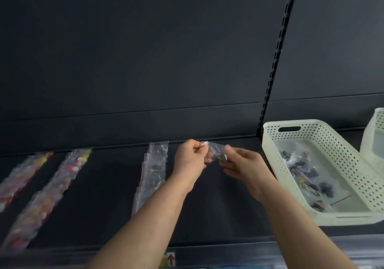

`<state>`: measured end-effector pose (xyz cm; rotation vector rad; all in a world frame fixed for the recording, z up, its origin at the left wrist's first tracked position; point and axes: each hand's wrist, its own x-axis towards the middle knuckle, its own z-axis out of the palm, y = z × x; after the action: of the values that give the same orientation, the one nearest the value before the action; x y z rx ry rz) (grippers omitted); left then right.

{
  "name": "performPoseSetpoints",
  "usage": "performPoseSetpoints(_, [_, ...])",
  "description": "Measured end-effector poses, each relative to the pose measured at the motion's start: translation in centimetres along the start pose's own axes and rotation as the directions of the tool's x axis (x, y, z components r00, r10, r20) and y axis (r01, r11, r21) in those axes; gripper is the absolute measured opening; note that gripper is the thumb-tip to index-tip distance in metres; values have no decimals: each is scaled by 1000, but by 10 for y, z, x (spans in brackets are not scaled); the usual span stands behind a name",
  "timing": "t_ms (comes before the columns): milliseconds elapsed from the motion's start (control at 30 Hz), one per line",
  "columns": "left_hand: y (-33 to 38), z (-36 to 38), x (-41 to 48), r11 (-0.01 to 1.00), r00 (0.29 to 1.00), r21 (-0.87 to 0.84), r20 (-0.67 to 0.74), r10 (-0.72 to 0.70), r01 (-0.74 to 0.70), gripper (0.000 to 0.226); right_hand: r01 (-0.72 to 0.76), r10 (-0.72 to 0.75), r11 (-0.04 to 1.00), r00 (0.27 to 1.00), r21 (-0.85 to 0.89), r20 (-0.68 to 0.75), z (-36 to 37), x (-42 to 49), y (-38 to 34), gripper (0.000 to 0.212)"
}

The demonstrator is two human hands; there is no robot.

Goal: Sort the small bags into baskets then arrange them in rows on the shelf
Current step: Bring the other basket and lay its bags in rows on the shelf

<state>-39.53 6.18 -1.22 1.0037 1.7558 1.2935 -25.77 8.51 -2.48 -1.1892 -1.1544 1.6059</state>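
Forearms rise from the lower edge, past a red-arrow label (170,259) on the shelf's front lip. Over the dark shelf (104,185), the left hand (190,158) and right hand (247,169) meet around one small clear bag (214,151), held in the air. The left fingers (196,149) are curled tight and pinch the bag's upper left corner. The right fingers (234,154) are loosely bent and pinch its right side, with dark contents showing through.

On the shelf to the left lie three rows of bags: a clear row (153,169) just beside the left wrist, then a colourful row (56,189), then another row (20,177) at the far left. To the right stands a perforated cream basket (342,144) holding dark-filled bags (311,177), with a second basket (374,135) at the frame's edge. Behind is the dark back panel (145,50) and a slotted upright (274,61).
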Motion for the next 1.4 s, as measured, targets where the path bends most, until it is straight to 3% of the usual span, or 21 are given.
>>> performPoseSetpoints(67, [-6, -1, 4, 1000, 1000, -3, -6, -27, 27, 12, -5, 7, 998, 1000, -59, 20, -1, 1, 4, 15])
performPoseSetpoints(300, [-42, -2, 20, 985, 984, 10, 42, -174, 174, 12, 25, -86, 901, 989, -434, -121, 8, 30, 22, 29])
performPoseSetpoints(367, [-51, -5, 32, 987, 989, 67, -16, -149, 149, 13, 27, -104, 869, 986, -495, -128, 15, 41, 24, 30])
performPoseSetpoints(467, [-56, -9, 51, 954, 991, 291, -130, -32, 69, 16, 68, -172, 812, 977, -579, -126, 28, 57, 24, 31])
performPoseSetpoints(633, [-54, -6, 77, 884, 978, 465, -196, 66, 34, 26, 113, -268, 758, 952, -643, -149, 47, 84, 27, 32])
performPoseSetpoints(800, [-58, -4, 90, 850, 987, 526, -153, 53, 36, 29, 83, -297, 688, 938, -721, -176, 52, 94, 35, 32])
performPoseSetpoints(1067, [-49, 6, 106, 834, 998, 551, -53, 41, -5, 32, 50, -317, 704, 915, -708, -251, 47, 102, 38, 31])
performPoseSetpoints(1233, [-48, 2, 108, 833, 997, 553, -62, 54, -11, 36, 57, -313, 728, 914, -683, -258, 45, 104, 35, 27])
performPoseSetpoints(1333, [-42, -3, 103, 829, 991, 558, -78, 105, -44, 35, 73, -352, 650, 911, -756, -215, 40, 95, 25, 28])
performPoseSetpoints(1400, [-35, -3, 98, 832, 988, 547, -52, 148, -96, 25, 77, -387, 519, 909, -851, -154, 34, 85, 11, 26])
